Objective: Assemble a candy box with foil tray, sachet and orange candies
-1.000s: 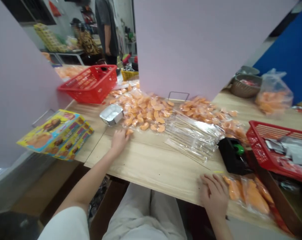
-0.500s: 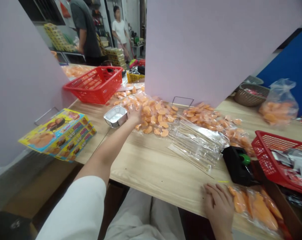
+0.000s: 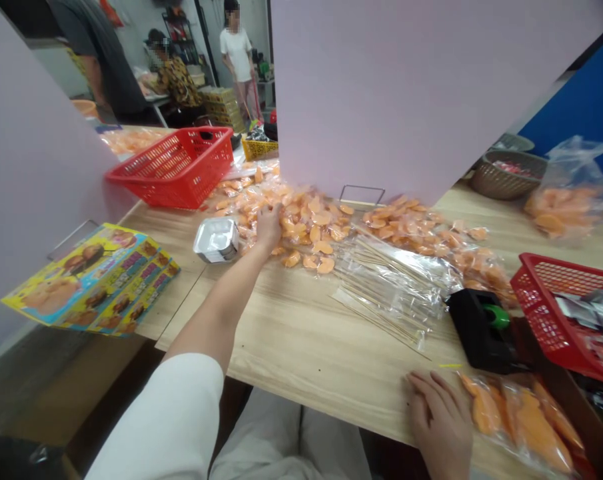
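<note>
Left hand (image 3: 269, 225) pressed into heaped orange pieces in clear packets (image 3: 314, 230), fingers bunched, any grip impossible to tell; foil tray (image 3: 216, 240) just beside it on pale wood table (image 3: 301, 347). Right hand (image 3: 438, 427) lying open, fingers slightly apart, at the edge of bagged orange strips (image 3: 524, 427), near black tape dispenser (image 3: 481, 330). Bamboo skewers in clear plastic (image 3: 391, 293) between both hands; red basket (image 3: 174, 167) farther off.
</note>
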A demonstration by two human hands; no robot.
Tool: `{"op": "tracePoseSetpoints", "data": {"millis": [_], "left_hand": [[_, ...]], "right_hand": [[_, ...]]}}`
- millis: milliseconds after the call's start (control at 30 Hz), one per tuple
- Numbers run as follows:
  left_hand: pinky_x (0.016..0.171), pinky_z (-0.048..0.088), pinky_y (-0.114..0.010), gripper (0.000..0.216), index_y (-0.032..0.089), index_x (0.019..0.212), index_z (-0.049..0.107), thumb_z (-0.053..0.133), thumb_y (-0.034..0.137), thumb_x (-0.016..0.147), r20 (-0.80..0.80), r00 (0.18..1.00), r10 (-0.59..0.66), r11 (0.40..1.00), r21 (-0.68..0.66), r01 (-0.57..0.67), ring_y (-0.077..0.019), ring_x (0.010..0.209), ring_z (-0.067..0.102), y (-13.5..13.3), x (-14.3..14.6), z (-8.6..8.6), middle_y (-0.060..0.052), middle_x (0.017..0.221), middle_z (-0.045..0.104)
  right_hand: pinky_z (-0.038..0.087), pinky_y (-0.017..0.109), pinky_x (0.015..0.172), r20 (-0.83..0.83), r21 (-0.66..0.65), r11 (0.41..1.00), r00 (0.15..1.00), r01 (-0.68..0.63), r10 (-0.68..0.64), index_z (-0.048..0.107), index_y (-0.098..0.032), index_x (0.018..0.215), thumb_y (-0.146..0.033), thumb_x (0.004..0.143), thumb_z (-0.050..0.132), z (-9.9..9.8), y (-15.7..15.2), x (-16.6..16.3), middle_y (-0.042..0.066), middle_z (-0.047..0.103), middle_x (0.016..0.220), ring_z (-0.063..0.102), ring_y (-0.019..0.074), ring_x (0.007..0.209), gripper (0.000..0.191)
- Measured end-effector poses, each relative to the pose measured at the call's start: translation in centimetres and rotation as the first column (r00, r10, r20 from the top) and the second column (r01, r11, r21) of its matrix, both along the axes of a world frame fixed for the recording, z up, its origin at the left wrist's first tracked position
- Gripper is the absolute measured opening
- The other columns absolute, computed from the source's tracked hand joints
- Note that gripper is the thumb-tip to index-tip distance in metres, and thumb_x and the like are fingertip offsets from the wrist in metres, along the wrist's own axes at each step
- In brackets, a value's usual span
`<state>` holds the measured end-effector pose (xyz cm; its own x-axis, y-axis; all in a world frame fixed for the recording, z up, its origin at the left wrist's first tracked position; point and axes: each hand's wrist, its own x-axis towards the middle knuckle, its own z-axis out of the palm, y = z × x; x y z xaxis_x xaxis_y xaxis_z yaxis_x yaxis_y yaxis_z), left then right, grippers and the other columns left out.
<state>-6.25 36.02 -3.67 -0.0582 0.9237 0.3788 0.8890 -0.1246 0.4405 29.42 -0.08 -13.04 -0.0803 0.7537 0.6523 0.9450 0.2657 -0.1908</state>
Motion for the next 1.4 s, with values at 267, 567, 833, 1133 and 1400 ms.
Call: {"op": "tracePoseSetpoints", "data": {"millis": [267,567,833,1133,1400], "left_hand": [[0.106,0.039,-0.045,0.041,0.020,0.127,0.055,0.059,0.016,0.087,0.252,0.961,-0.116,0.991,0.100,0.094,-0.0285,0.119,0.051,3.5,2.6,2.9,-0.014,0.126,0.054],[0.115,0.034,-0.046,0.083,0.015,0.147,0.038,0.072,0.012,0.072,0.099,0.970,-0.222,0.969,-0.087,0.231,-0.0331,0.142,0.037,2.7,-1.7,4.8,-0.020,0.149,0.042],[0.112,0.040,-0.048,0.051,0.018,0.130,0.056,0.063,0.016,0.079,-0.054,0.975,-0.217,0.974,-0.078,0.213,-0.0302,0.131,0.050,-13.2,-4.8,-2.2,-0.015,0.135,0.056],[0.112,0.041,-0.052,0.040,0.022,0.126,0.059,0.059,0.020,0.086,0.082,0.899,-0.431,0.901,-0.019,0.434,-0.0297,0.133,0.050,-22.7,3.0,-3.6,-0.016,0.138,0.054],[0.114,0.038,-0.054,0.035,0.025,0.124,0.061,0.055,0.025,0.089,0.132,0.781,-0.611,0.783,-0.046,0.620,-0.0310,0.139,0.043,-29.2,9.9,-5.4,-0.015,0.141,0.054]], "right_hand": [[0.049,0.049,0.092,0.008,-0.013,1.000,1.000,0.025,-0.025,0.068,-0.015,0.098,-0.017,0.092,0.048,0.2,-0.1,-0.3,0.012,0.073,0.095,0.063,0.0305,0.104,0.020],[0.050,0.048,0.092,-0.012,0.027,0.999,0.999,0.041,-0.041,0.068,-0.016,0.099,-0.014,0.090,0.048,0.0,0.0,-0.3,0.010,0.073,0.095,0.063,0.0293,0.104,0.022],[0.050,0.046,0.093,-0.037,0.050,0.999,0.999,0.012,-0.010,0.069,-0.017,0.098,-0.014,0.088,0.050,-0.4,0.1,-0.3,0.009,0.074,0.095,0.064,0.0274,0.103,0.022],[0.050,0.050,0.098,-0.166,0.047,0.991,0.980,0.121,-0.112,0.072,-0.020,0.098,-0.014,0.086,0.049,0.0,-0.3,-1.4,0.007,0.074,0.097,0.064,0.0267,0.106,0.027],[0.050,0.040,0.090,-0.153,-0.074,0.991,0.980,0.114,-0.124,0.069,-0.024,0.118,-0.006,0.084,0.047,-2.1,-11.5,-6.8,0.007,0.065,0.098,0.059,0.0214,0.096,0.044]]}}
